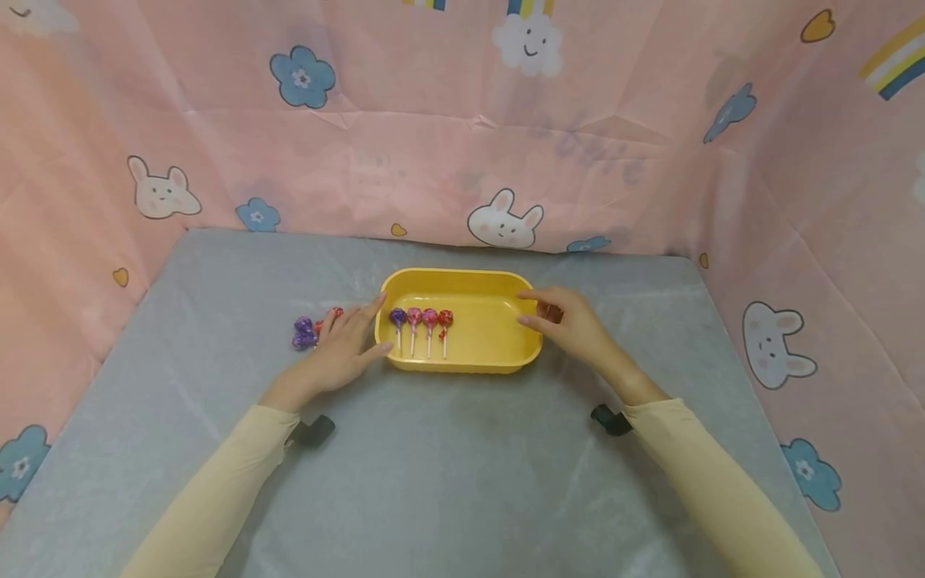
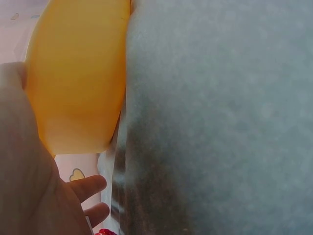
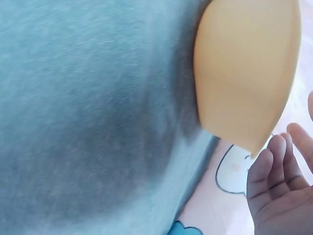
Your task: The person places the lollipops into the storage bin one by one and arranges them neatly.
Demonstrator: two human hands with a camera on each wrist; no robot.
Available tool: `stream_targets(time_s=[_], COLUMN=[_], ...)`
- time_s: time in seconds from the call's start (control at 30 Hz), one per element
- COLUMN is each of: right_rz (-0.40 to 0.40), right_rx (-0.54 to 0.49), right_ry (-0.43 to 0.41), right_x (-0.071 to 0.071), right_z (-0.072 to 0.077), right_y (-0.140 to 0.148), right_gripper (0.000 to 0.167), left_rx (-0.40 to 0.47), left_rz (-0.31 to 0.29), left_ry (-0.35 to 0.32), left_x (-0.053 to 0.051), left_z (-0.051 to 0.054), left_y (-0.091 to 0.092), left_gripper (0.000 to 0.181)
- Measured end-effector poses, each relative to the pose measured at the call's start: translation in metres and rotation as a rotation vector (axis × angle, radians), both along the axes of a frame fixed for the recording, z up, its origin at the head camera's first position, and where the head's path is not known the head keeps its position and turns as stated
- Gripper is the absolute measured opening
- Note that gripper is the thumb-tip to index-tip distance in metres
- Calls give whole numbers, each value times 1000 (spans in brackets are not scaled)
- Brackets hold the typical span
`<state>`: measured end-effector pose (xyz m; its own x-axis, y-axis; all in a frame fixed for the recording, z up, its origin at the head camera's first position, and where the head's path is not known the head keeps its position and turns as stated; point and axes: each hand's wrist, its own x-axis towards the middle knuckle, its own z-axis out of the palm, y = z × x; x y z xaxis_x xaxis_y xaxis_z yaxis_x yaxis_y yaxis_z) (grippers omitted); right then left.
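A yellow tub stands on the grey cloth, with several wrapped lollipops side by side in its left half: a purple lollipop, two pink lollipops and a red lollipop. My left hand spreads its fingers at the tub's left end, thumb and forefinger at the rim. Beyond that hand, partly hidden, lie purple lollipops and a red lollipop. At the other end, my right hand has its thumb and forefinger over the rim, its fingers loosely bent beside the outer wall.
Grey cloth covers the table. A pink printed curtain rises along the back and sides. Dark wrist mounts show by both cream sleeves.
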<state>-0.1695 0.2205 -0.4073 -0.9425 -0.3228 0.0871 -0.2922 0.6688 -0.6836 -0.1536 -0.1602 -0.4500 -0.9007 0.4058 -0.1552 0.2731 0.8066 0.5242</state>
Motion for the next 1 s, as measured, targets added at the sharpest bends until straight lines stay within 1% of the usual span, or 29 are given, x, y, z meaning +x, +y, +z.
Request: stream_targets(time_s=[0.17,0.33,0.47,0.7,0.8,1.0], right_rz=[-25,-31,-18,18,23,7], right_rx=[31,77,91,79,83,84], right_ry=[-12,-55,-102,-181,-214,-290], right_x=[3,6,8,11,11,11], right_z=[-2,-7,-12,-20,-23,-26], right_y=[4,8,11,13,13,12], right_gripper=[48,62,74,94,98,106], left_rx=[-2,0,0,-10,-12,-10], left_rz=[3,2,2,3,3,5], left_ry=[-8,-2,-5,-3,-4,-6], left_x=[0,1,1,1,1,1], left_z=[0,0,0,0,1,2], left_y=[1,1,1,1,1,2], left_gripper=[81,81,81,81,81,81])
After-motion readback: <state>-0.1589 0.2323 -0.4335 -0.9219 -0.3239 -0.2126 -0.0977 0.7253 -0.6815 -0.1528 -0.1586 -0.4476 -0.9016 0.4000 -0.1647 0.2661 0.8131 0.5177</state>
